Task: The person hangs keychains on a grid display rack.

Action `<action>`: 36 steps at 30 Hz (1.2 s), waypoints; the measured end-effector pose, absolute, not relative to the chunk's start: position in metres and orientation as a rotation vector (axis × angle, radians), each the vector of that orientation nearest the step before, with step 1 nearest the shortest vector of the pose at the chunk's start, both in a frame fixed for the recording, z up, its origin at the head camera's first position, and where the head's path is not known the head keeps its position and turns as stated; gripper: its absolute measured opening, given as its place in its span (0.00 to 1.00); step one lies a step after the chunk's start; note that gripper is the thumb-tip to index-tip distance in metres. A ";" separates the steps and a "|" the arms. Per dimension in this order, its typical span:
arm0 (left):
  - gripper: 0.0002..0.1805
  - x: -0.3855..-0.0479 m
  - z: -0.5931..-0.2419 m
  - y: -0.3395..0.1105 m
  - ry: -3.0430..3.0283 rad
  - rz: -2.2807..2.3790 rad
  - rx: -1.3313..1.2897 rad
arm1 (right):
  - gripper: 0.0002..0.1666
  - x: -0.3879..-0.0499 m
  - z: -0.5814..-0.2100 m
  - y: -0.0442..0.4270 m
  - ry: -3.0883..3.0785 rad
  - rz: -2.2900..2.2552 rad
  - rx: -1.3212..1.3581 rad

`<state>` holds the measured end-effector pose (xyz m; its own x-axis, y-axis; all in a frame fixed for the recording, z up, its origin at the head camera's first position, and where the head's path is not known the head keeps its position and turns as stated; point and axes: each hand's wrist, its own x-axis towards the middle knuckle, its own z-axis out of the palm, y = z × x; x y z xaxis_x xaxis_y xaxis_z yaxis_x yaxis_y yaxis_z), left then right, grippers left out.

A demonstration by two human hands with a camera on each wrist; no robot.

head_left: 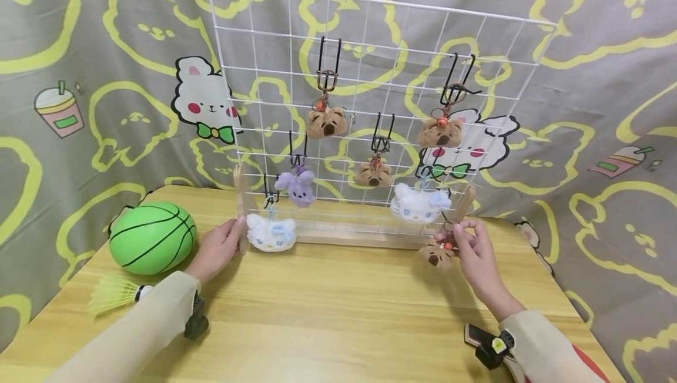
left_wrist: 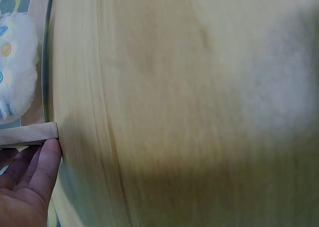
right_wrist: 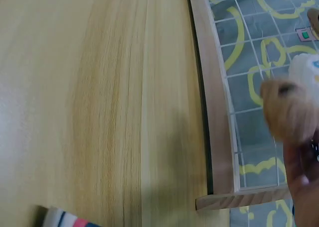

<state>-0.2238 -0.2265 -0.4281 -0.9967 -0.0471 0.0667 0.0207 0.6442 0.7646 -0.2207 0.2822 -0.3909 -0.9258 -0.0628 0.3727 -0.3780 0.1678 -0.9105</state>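
A white wire grid rack [head_left: 349,83] stands upright in a wooden base [head_left: 365,239], hung with plush keychains on black hooks. My left hand [head_left: 218,248] touches the outer side of its left wooden foot [left_wrist: 30,133], fingers fairly straight. With thumb and fingertips, my right hand [head_left: 478,259] pinches the top of a brown bear keychain [head_left: 436,255] before the rack's lower right corner. It is blurred in the right wrist view. Above it hangs a white plush keychain [head_left: 420,204]; another white plush keychain [head_left: 271,233] hangs by my left hand.
Brown bear keychains [head_left: 327,123] and a purple plush keychain [head_left: 297,188] hang higher on the grid. A green ball [head_left: 153,238] and a yellow shuttlecock [head_left: 116,294] lie left on the wooden table [head_left: 317,312]. A dark flat object [head_left: 478,336] lies by my right wrist.
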 end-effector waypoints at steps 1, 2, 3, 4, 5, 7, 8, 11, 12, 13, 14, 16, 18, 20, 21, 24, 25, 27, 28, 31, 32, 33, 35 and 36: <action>0.35 -0.224 -0.428 -0.226 -2.774 -1.290 0.022 | 0.06 -0.222 -0.391 0.283 -2.213 1.797 0.402; 0.35 -0.224 -0.427 -0.226 -2.776 -1.288 0.021 | 0.07 -0.224 -0.391 0.283 -2.233 1.770 0.376; 0.35 -0.224 -0.427 -0.226 -2.775 -1.290 0.024 | 0.08 -0.225 -0.390 0.283 -2.254 1.751 0.350; 0.35 -0.224 -0.427 -0.226 -2.776 -1.286 0.025 | 0.09 -0.227 -0.390 0.283 -2.277 1.736 0.326; 0.35 -0.224 -0.427 -0.226 -2.774 -1.287 0.027 | 0.09 -0.228 -0.390 0.282 -2.300 1.733 0.301; 0.34 -0.223 -0.427 -0.226 -2.770 -1.278 0.031 | 0.09 -0.231 -0.390 0.279 -2.344 1.732 0.251; 0.34 -0.223 -0.427 -0.226 -2.767 -1.275 0.032 | 0.08 -0.233 -0.391 0.277 -2.355 1.743 0.221; 0.33 -0.223 -0.428 -0.226 -2.761 -1.253 0.032 | 0.06 -0.238 -0.391 0.271 -2.376 1.743 0.118; 0.33 -0.223 -0.429 -0.226 -2.761 -1.247 0.031 | 0.05 -0.240 -0.391 0.269 -2.376 1.726 0.080; 0.33 -0.223 -0.429 -0.226 -2.762 -1.246 0.030 | 0.05 -0.242 -0.390 0.267 -2.374 1.702 0.044; 0.33 -0.223 -0.430 -0.225 -2.764 -1.247 0.028 | 0.06 -0.243 -0.390 0.265 -2.371 1.675 0.007; 0.32 -0.223 -0.430 -0.225 -2.763 -1.247 0.027 | 0.06 -0.247 -0.390 0.261 -2.362 1.629 -0.049; 0.32 -0.223 -0.430 -0.224 -2.757 -1.261 0.033 | 0.08 -0.250 -0.389 0.257 -2.350 1.593 -0.087; 0.33 -0.222 -0.430 -0.224 -2.752 -1.275 0.038 | 0.09 -0.252 -0.388 0.255 -2.354 1.539 -0.102; 0.33 -0.222 -0.429 -0.224 -2.750 -1.280 0.041 | 0.09 -0.252 -0.388 0.254 -2.356 1.515 -0.106; 0.33 -0.222 -0.427 -0.223 -2.751 -1.290 0.042 | 0.11 -0.252 -0.387 0.254 -2.368 1.397 -0.131; 0.33 -0.222 -0.426 -0.223 -2.752 -1.294 0.041 | 0.12 -0.252 -0.387 0.255 -2.368 1.375 -0.135; 0.33 -0.222 -0.426 -0.223 -2.753 -1.295 0.036 | 0.13 -0.252 -0.386 0.256 -2.358 1.379 -0.138; 0.34 -0.222 -0.426 -0.223 -2.752 -1.295 0.033 | 0.13 -0.252 -0.386 0.257 -2.353 1.384 -0.140; 0.34 -0.223 -0.426 -0.224 -2.750 -1.295 0.030 | 0.13 -0.254 -0.385 0.256 -2.334 1.442 -0.118; 0.34 -0.223 -0.427 -0.224 -2.750 -1.296 0.034 | 0.13 -0.255 -0.385 0.255 -2.336 1.442 -0.115; 0.34 -0.223 -0.427 -0.224 -2.751 -1.297 0.039 | 0.13 -0.255 -0.385 0.254 -2.342 1.436 -0.109; 0.35 -0.224 -0.428 -0.224 -2.755 -1.301 0.048 | 0.13 -0.255 -0.385 0.253 -2.368 1.399 -0.116; 0.35 -0.224 -0.428 -0.224 -2.757 -1.300 0.053 | 0.14 -0.254 -0.386 0.253 -2.385 1.384 -0.115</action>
<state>-0.2237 -0.2237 -0.4280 -0.9951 -0.0710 0.0691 0.0081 0.6368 0.7710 -0.2542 0.2530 -0.3859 -0.9246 0.2566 0.2817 -0.1172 0.5120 -0.8510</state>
